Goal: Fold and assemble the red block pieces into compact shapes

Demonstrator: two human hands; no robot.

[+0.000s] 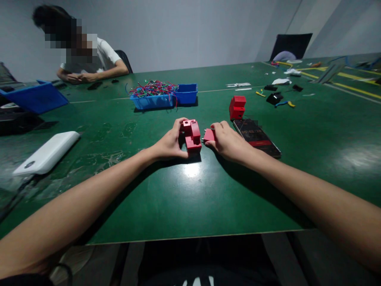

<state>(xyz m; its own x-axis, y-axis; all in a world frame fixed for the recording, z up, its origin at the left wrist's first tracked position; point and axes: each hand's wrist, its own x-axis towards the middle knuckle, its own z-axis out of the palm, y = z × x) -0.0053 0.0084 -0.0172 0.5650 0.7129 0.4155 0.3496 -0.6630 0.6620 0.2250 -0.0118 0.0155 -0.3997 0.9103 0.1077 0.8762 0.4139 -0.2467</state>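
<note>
My left hand (171, 143) grips a red plastic housing (192, 137) that rests on the green table (190, 198). My right hand (228, 141) holds a smaller red block (208, 135) with metal pins just to the right of the housing, a small gap between the two parts. Another red housing (237, 107) stands upright on the table behind my right hand.
A phone (256, 137) with a lit screen lies right of my right hand. Blue bins (165, 97) with coloured wires stand behind. A white power bank (47, 153) lies at left. A person sits at the far left; small parts (275, 97) litter the far right.
</note>
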